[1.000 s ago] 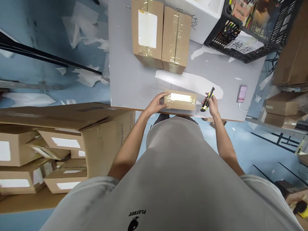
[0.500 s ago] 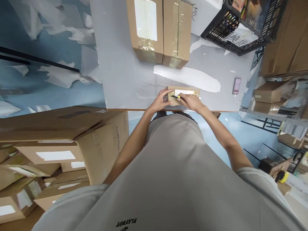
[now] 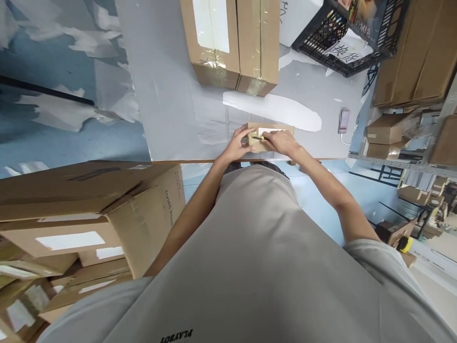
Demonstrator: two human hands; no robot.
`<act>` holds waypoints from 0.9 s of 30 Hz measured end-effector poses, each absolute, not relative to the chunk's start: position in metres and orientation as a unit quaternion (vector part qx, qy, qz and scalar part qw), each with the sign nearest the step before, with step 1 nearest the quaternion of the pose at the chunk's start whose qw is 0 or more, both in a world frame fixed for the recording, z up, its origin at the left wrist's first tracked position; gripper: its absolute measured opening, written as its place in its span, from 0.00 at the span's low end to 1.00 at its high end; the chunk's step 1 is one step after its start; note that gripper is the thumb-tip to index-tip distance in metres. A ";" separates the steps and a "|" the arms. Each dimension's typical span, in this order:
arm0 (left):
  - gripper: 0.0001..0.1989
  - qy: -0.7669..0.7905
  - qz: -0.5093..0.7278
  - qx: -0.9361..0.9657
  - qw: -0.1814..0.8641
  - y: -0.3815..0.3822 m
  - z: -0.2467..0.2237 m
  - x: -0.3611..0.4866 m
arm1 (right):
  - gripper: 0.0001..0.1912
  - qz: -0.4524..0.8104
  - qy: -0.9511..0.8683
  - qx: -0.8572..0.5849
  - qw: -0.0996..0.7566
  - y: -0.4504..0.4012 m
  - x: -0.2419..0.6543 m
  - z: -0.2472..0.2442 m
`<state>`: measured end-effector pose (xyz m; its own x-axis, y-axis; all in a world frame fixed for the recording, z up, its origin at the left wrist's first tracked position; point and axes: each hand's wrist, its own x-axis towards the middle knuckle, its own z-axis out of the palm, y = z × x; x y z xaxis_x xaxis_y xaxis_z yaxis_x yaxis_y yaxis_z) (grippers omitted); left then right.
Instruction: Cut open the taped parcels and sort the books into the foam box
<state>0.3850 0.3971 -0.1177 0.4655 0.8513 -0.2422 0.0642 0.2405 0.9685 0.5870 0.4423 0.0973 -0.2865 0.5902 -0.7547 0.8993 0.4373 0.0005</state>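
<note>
A small cardboard box (image 3: pixel 267 145) with a white label and clear tape lies near the front edge of the table. My left hand (image 3: pixel 237 145) grips its left end, fingers on the far side and thumb on the near side. In my closed right hand (image 3: pixel 282 142) is a slim utility knife (image 3: pixel 263 138) with a yellow part. The knife points left across the taped top of the box, close to my left fingers. Whether the blade has gone into the tape is too small to tell.
Two taped cartons (image 3: pixel 257 52) stand farther back on the grey table (image 3: pixel 164 105). Beside them is a black plastic crate (image 3: pixel 344 57) bearing a handwritten paper. A white strip (image 3: pixel 274 110) lies behind the small box. Large cartons (image 3: pixel 143 214) sit at lower left.
The whole view has shifted slightly, so the table things appear farther left and up. My right hand with the knife sits a little lower over the box. My left hand keeps its grip.
</note>
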 end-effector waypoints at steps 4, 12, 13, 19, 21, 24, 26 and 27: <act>0.49 0.419 0.298 0.534 0.672 0.399 -0.115 0.386 | 0.27 -0.225 0.766 0.504 0.330 0.442 0.586 0.098; 0.46 0.437 0.287 0.575 0.630 0.382 -0.093 0.381 | 0.34 -0.239 0.748 0.577 0.226 0.440 0.624 0.089; 0.45 0.437 0.282 0.582 0.626 0.378 -0.088 0.380 | 0.35 -0.245 0.746 0.578 0.220 0.437 0.629 0.089; 0.42 0.440 0.271 0.590 0.621 0.357 -0.071 0.377 | 0.31 -0.289 0.749 0.548 0.236 0.408 0.632 0.096; 0.43 0.441 0.272 0.586 0.623 0.356 -0.072 0.377 | 0.28 -0.295 0.751 0.535 0.250 0.402 0.627 0.096; 0.45 0.444 0.274 0.582 0.624 0.360 -0.075 0.378 | 0.26 -0.287 0.760 0.515 0.273 0.400 0.616 0.095; 0.46 0.443 0.274 0.583 0.624 0.363 -0.077 0.378 | 0.26 -0.276 0.766 0.502 0.292 0.404 0.606 0.094; 0.46 0.442 0.272 0.584 0.624 0.366 -0.078 0.378 | 0.26 -0.271 0.768 0.497 0.300 0.406 0.602 0.094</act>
<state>0.3776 0.3655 -0.0783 0.4606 0.8564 -0.2333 0.1774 0.1687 0.9696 0.6016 0.4065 0.0941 -0.3267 0.6007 -0.7296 0.9254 0.3603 -0.1176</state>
